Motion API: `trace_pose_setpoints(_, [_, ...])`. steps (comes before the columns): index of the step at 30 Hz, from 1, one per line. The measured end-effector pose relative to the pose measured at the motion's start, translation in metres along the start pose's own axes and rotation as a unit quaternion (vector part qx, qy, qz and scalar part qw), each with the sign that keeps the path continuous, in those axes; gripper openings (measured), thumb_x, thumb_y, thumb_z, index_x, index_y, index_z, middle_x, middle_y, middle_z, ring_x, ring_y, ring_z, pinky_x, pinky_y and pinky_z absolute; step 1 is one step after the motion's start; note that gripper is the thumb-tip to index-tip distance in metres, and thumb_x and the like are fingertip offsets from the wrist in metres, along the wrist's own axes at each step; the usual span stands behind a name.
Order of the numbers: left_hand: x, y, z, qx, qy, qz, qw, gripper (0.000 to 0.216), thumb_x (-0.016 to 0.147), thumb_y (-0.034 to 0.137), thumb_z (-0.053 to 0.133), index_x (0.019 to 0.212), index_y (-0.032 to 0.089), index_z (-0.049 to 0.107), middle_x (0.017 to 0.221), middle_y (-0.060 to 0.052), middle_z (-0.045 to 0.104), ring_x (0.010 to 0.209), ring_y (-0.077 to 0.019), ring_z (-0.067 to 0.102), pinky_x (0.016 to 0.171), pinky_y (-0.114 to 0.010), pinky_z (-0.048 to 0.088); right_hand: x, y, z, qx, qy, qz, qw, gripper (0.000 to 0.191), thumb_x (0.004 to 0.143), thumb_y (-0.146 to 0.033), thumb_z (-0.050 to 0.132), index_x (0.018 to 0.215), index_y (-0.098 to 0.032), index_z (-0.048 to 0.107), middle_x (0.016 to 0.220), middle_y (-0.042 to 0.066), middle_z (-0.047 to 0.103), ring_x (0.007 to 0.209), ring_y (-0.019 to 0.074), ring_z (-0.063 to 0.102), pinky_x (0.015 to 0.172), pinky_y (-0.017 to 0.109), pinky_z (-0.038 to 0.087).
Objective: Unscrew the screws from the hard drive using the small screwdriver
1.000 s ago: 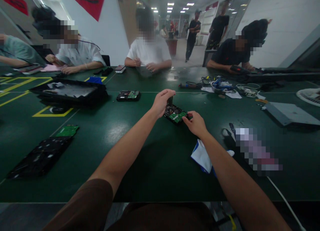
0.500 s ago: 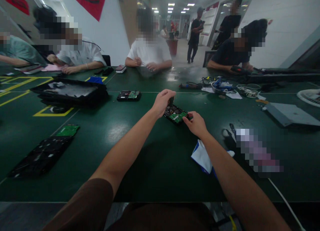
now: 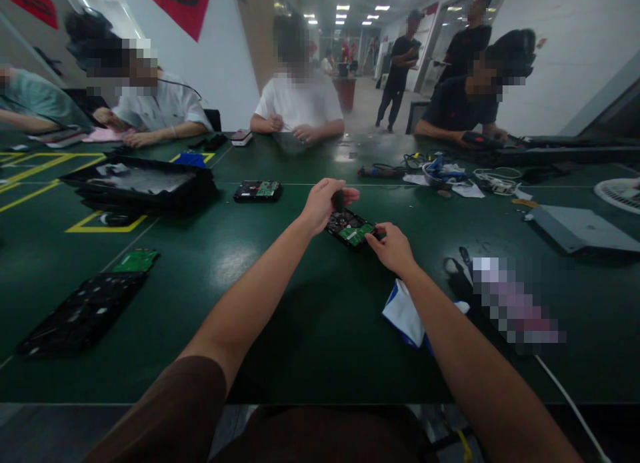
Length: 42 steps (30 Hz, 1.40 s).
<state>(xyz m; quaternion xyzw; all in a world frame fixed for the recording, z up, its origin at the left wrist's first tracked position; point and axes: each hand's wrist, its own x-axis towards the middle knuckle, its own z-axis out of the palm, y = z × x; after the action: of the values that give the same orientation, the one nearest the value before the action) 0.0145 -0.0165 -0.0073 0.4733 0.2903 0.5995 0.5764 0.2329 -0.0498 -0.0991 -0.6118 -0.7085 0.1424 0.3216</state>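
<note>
My left hand (image 3: 320,206) grips a dark tool (image 3: 339,200) over the black device (image 3: 344,221), right hand (image 3: 393,247) pinching its right end; green board (image 3: 358,234) still on, so unfinished imo.

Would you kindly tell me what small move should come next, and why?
I'd probably close the left hand further around the dark handle: some fingers look extended, the handle is at one end of the black device, and the right hand touches the other.

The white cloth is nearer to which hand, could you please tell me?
Right: the right hand is just beyond the white cloth; the left hand is farther away, beyond it and leftward.
</note>
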Motion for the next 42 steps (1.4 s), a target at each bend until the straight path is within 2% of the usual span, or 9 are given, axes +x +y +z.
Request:
trace_pose_setpoints(4, [0.001, 0.000, 0.000, 0.058, 0.008, 0.028, 0.998, 0.022, 0.078, 0.033, 0.080, 0.076, 0.021, 0.062, 0.077, 0.001, 0.067, 0.071, -0.0115, 0.063, 0.068, -0.024, 0.051, -0.001, -0.002, -0.001, 0.001, 0.002, 0.002, 1.000, 0.042, 0.094, -0.047, 0.067, 0.124, -0.019, 0.064, 0.120, 0.013, 0.070, 0.075, 0.0199, 0.068, 0.081, 0.040, 0.055])
trace_pose_setpoints(8, [0.000, 0.001, 0.002, 0.044, -0.015, 0.011, 0.999, 0.017, 0.085, 0.036, 0.071, 0.082, 0.020, 0.067, 0.076, -0.001, 0.067, 0.070, -0.0119, 0.063, 0.070, -0.026, 0.052, -0.001, -0.002, -0.001, 0.002, 0.000, 0.007, 1.000, 0.041, 0.094, -0.046, 0.067, 0.125, -0.019, 0.064, 0.122, 0.013, 0.069, 0.075, 0.0195, 0.068, 0.080, 0.039, 0.054])
trace_pose_setpoints(16, [0.000, -0.003, 0.005, 0.022, 0.009, 0.010, 1.000, 0.017, 0.087, 0.034, 0.064, 0.083, 0.021, 0.055, 0.073, 0.001, 0.066, 0.064, -0.0125, 0.062, 0.065, -0.027, 0.053, 0.001, 0.002, 0.001, -0.001, 0.005, -0.001, 1.000, 0.042, 0.093, -0.047, 0.068, 0.124, -0.018, 0.064, 0.118, 0.012, 0.070, 0.080, 0.0210, 0.068, 0.080, 0.038, 0.053])
trace_pose_setpoints(24, [0.005, 0.002, -0.004, 0.177, 0.010, 0.121, 0.977, 0.016, 0.089, 0.029, 0.065, 0.077, 0.018, 0.065, 0.075, 0.002, 0.062, 0.069, -0.0103, 0.056, 0.065, -0.022, 0.045, 0.001, 0.000, 0.001, 0.003, 0.000, 0.007, 1.000, 0.041, 0.093, -0.046, 0.069, 0.124, -0.018, 0.064, 0.120, 0.012, 0.070, 0.073, 0.0184, 0.067, 0.079, 0.038, 0.053])
trace_pose_setpoints(28, [0.006, 0.006, -0.010, 0.311, 0.021, 0.160, 0.937, 0.023, 0.097, 0.027, 0.054, 0.084, 0.019, 0.071, 0.081, -0.002, 0.071, 0.076, -0.0138, 0.062, 0.071, -0.025, 0.048, 0.001, 0.001, 0.001, 0.001, -0.002, 0.008, 1.000, 0.042, 0.093, -0.046, 0.069, 0.124, -0.018, 0.063, 0.120, 0.012, 0.070, 0.074, 0.0185, 0.068, 0.079, 0.038, 0.053])
trace_pose_setpoints(32, [0.002, 0.007, -0.012, 0.456, 0.056, 0.201, 0.865, 0.026, 0.104, 0.024, 0.044, 0.103, 0.020, 0.070, 0.086, -0.004, 0.075, 0.077, -0.0158, 0.066, 0.078, -0.029, 0.051, 0.001, 0.002, 0.000, 0.001, -0.005, 0.005, 1.000, 0.044, 0.094, -0.048, 0.068, 0.125, -0.018, 0.063, 0.121, 0.013, 0.070, 0.075, 0.0190, 0.068, 0.078, 0.038, 0.053])
trace_pose_setpoints(36, [-0.005, 0.006, -0.007, 0.541, 0.025, 0.234, 0.807, 0.030, 0.108, 0.026, 0.039, 0.119, 0.018, 0.066, 0.100, -0.008, 0.075, 0.090, -0.0190, 0.069, 0.088, -0.034, 0.053, 0.001, 0.001, -0.001, 0.001, -0.007, 0.005, 1.000, 0.044, 0.094, -0.049, 0.068, 0.125, -0.018, 0.063, 0.121, 0.013, 0.070, 0.075, 0.0193, 0.068, 0.076, 0.038, 0.053])
trace_pose_setpoints(39, [-0.013, 0.006, 0.000, 0.598, 0.023, 0.263, 0.757, 0.030, 0.105, 0.036, 0.050, 0.126, 0.020, 0.067, 0.119, -0.010, 0.071, 0.111, -0.0234, 0.065, 0.096, -0.037, 0.052, 0.000, 0.000, -0.001, 0.005, 0.000, 0.000, 1.000, 0.043, 0.094, -0.048, 0.068, 0.125, -0.018, 0.063, 0.120, 0.013, 0.070, 0.073, 0.0187, 0.067, 0.076, 0.038, 0.053])
trace_pose_setpoints(42, [-0.018, 0.008, 0.004, 0.637, 0.033, 0.270, 0.721, 0.040, 0.100, 0.042, 0.063, 0.136, 0.025, 0.065, 0.127, -0.011, 0.066, 0.118, -0.0256, 0.061, 0.097, -0.038, 0.054, 0.000, 0.001, 0.001, 0.005, 0.007, -0.007, 1.000, 0.041, 0.093, -0.046, 0.068, 0.123, -0.018, 0.064, 0.118, 0.012, 0.070, 0.071, 0.0179, 0.067, 0.079, 0.039, 0.054])
